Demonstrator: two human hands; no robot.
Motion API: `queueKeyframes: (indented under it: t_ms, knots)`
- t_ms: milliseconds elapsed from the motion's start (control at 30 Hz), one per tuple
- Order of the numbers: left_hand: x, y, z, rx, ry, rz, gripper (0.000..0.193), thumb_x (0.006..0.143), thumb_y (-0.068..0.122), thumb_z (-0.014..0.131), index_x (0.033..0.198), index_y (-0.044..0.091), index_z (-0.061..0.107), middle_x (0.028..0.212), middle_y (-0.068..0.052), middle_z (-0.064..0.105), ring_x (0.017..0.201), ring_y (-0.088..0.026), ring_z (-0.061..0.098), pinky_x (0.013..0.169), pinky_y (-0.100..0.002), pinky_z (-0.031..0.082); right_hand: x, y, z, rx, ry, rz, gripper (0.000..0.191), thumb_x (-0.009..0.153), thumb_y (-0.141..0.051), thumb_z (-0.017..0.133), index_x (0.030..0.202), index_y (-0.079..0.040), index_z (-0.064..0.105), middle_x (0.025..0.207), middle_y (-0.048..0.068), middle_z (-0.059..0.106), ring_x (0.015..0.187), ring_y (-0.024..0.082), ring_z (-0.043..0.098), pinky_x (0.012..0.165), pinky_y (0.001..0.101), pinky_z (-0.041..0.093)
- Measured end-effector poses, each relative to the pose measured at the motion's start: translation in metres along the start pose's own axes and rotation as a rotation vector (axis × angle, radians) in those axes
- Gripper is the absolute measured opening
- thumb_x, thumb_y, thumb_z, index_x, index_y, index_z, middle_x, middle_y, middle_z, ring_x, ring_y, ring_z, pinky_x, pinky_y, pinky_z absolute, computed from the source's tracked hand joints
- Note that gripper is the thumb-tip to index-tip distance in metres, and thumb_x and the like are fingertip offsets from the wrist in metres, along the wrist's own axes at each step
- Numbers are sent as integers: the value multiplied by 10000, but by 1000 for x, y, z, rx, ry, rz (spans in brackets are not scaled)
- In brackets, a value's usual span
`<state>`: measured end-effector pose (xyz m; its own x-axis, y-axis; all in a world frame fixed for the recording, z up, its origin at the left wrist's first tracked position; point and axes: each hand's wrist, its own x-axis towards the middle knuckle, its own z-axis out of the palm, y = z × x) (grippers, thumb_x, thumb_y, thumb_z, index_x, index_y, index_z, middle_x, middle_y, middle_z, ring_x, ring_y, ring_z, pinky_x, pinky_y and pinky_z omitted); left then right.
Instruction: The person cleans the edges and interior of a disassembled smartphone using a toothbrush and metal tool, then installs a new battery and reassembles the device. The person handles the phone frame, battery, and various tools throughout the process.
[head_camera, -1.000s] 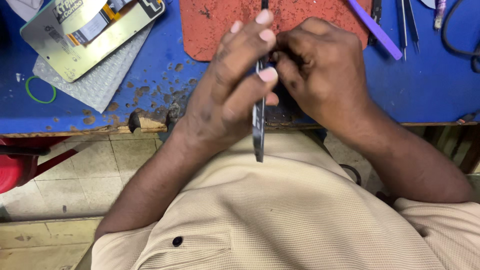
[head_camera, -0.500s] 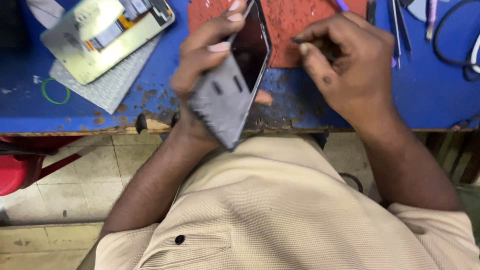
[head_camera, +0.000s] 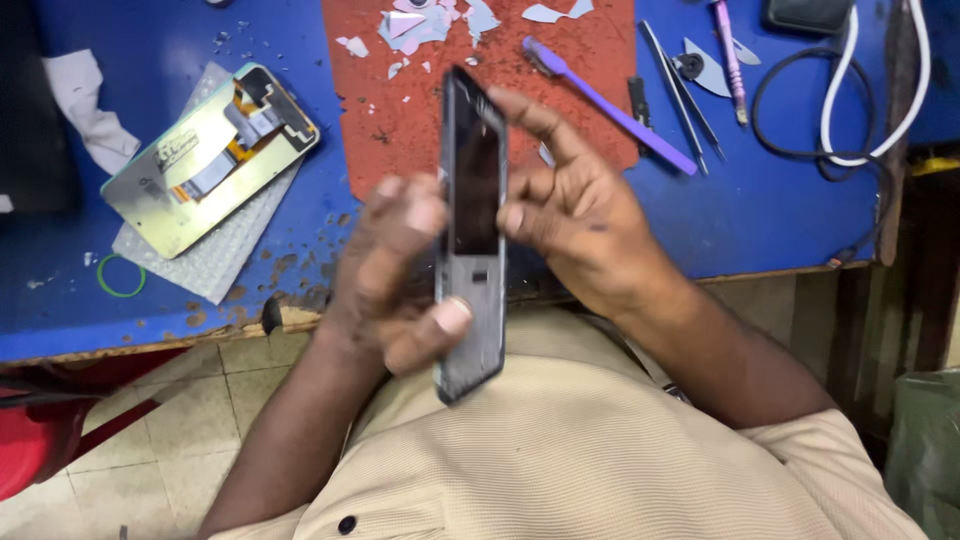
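at the far left a green rubber band lies on the blue bench, and beside it an opened phone body rests on a grey mesh pad, well apart from the hands. the left hand clasps the phone frame along its lower edge, thumb pressed on the near face, fingers wrapped behind. the frame stands on edge, upright, in the air above the bench's front rim and the person's lap. the right hand pinches its upper edge — forefinger stretched to the top corner, thumb on the side. the frame looks thin, light and stiff, yet probably brittle where the dark glass sits; the metal side rails seem the safest hold, not the flat face. further right, glass shards litter the red mat, then a purple pry tool and tweezers.
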<state>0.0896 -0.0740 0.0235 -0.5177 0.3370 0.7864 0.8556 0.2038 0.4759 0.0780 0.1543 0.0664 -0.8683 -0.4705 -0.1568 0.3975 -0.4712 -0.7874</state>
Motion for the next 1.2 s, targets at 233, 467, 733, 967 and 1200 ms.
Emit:
queueKeyframes:
  t_ms: [233, 467, 733, 967, 1200]
  knots:
    - [14, 18, -10, -1030, 286, -741, 658, 1140, 474, 592, 1592, 56, 361, 1545, -158, 504, 1376, -226, 535, 1243, -380, 444, 6, -8, 3, -349, -50, -93, 858, 995, 42, 642, 1652, -59, 100, 971, 45, 648, 916, 72, 613, 874, 234, 481]
    - [25, 7, 2, -1316, 484, -930, 620, 1112, 367, 634, 1533, -26, 403, 1274, -205, 634, 1171, -284, 665, 1094, -444, 565, 13, -13, -4, -1119, 164, -204, 361, 1012, -51, 724, 1339, -68, 571, 1096, 60, 717, 998, 120, 741, 855, 292, 603]
    - [27, 3, -8, -1239, 619, -932, 463, 1050, 14, 603, 1495, -64, 502, 1327, -223, 649, 1239, -285, 658, 1148, -447, 543, 28, -32, -12, -1899, 341, -582, 208, 988, 13, 779, 1185, -52, 757, 1046, 114, 714, 926, 258, 671, 801, 364, 544]
    - [26, 7, 6, -1171, 654, -882, 392, 1089, -24, 575, 1471, -69, 497, 1364, -197, 643, 1298, -249, 622, 1206, -389, 479, 29, -4, 41, -1596, 175, -736, 236, 1032, 90, 757, 1243, 1, 700, 1112, 147, 631, 907, 207, 671, 763, 309, 559]
    - [42, -7, -50, -1020, 895, -698, 384, 1083, -68, 574, 1454, -53, 473, 1321, -181, 641, 1227, -264, 618, 1115, -438, 523, 5, -3, 36, -1736, 89, -466, 266, 912, 19, 763, 1172, -19, 717, 1076, 131, 633, 918, 292, 672, 765, 410, 547]
